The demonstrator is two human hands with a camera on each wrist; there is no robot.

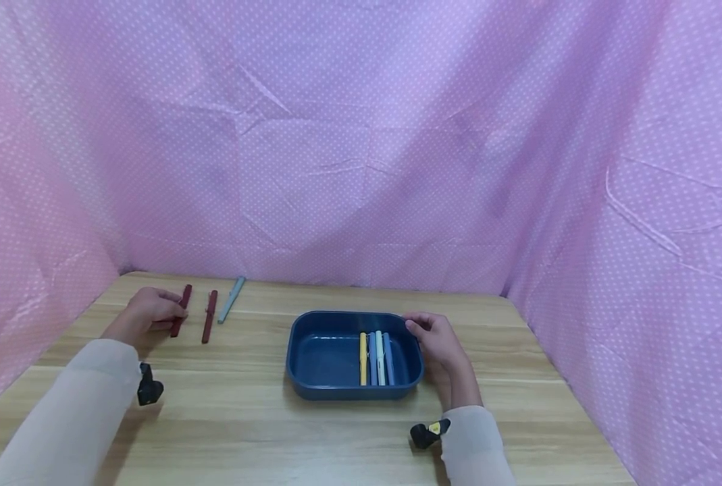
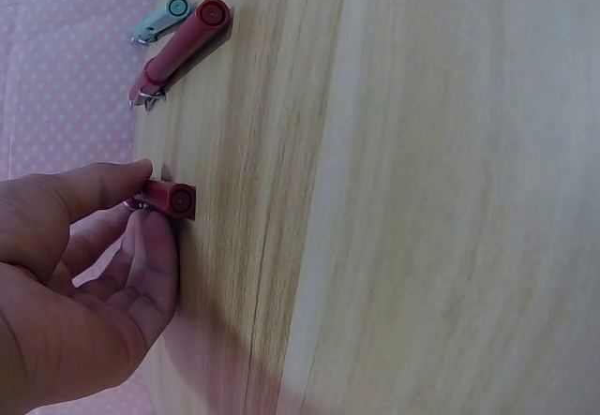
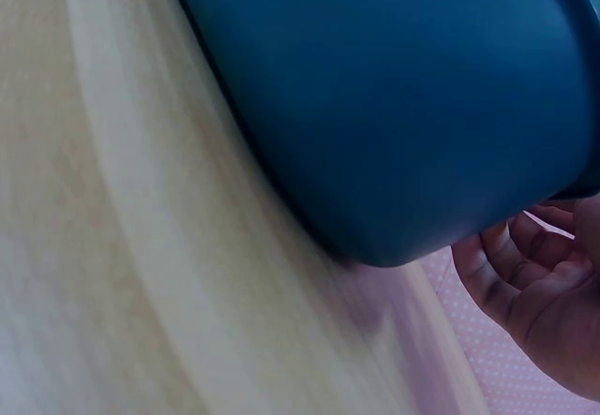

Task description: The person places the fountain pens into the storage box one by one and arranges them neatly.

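At the far left of the table, my left hand (image 1: 146, 312) pinches a dark red pen (image 1: 186, 295) between thumb and fingers; the pen lies on or just at the wood. The left wrist view shows the pen's round end (image 2: 182, 200) poking out past the fingertips. A second dark red pen (image 1: 209, 317) and a pale teal pen (image 1: 231, 300) lie to the right of that hand. My right hand (image 1: 438, 339) grips the far right corner of a dark blue box (image 1: 348, 393) by its rim. Side by side in the box's right half lie a yellow pen (image 1: 363, 359), a pale green pen (image 1: 380, 358) and two blue pens (image 1: 388, 359).
The wood-grain table (image 1: 239, 425) spreads around the box. Pink polka-dot cloth (image 1: 336, 169) hangs behind the table and at both sides. Each wrist wears a small black camera (image 1: 149, 385).
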